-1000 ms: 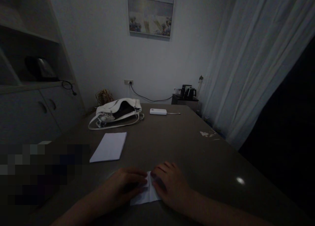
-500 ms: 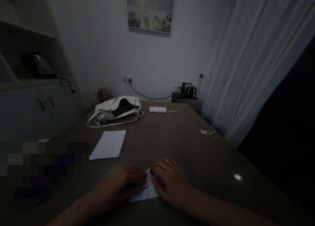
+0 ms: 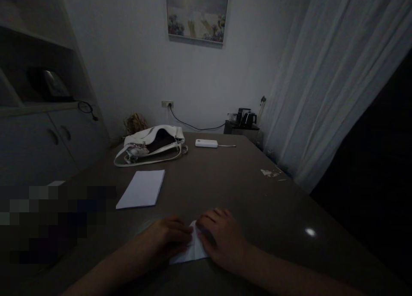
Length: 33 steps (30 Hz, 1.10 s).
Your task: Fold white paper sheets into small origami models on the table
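A small sheet of folded white paper (image 3: 190, 255) lies on the table just in front of me, with crease lines on it. My left hand (image 3: 166, 239) is closed on its left side, fingertips and thumb at the edge near the middle fold. From the right, my right hand (image 3: 222, 236) grips the paper, its fingers curled over the far edge and the thumb pressing nearer to me. Both hands cover part of the sheet, so its full shape is hidden.
On the brown table (image 3: 251, 193) a stack of white paper (image 3: 141, 188) lies to the left. Behind it sits a white handbag (image 3: 154, 137) with its strap spread forward. A white power bank (image 3: 206, 143) with a short cable lies farther back. Paper scraps (image 3: 271, 173) are near the right edge.
Both hands stay almost in place on the folded paper. The left fingers have shifted very slightly at the fold; nothing else has visibly moved.
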{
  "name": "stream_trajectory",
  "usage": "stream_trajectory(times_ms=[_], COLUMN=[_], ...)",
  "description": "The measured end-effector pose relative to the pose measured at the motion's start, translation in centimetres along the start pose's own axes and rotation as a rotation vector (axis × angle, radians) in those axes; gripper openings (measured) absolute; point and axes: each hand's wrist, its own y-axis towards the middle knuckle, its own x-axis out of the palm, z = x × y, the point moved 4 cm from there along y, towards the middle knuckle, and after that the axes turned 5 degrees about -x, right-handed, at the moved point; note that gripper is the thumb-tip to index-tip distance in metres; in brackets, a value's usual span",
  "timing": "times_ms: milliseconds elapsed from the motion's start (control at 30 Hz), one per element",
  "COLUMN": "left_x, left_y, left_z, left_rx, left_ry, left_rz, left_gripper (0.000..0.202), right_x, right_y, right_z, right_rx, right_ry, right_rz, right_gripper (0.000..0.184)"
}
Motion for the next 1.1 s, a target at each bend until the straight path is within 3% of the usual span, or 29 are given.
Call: stream_trajectory(times_ms=[367, 1100], left_x=[0.24, 0.42], left_y=[-0.04, 0.11], left_z=[0.04, 0.09], left_rx=[0.07, 0.077], left_ry=[0.07, 0.067], left_rz=[-0.011, -0.03], left_gripper=[0.023, 0.024], right_x=[-0.04, -0.19], right_y=[0.03, 0.05], right_z=[-0.07, -0.35], right_rx=[0.01, -0.015], right_ry=[-0.013, -0.089], right_rz=[-0.002, -0.053], right_gripper=[0.019, 0.027])
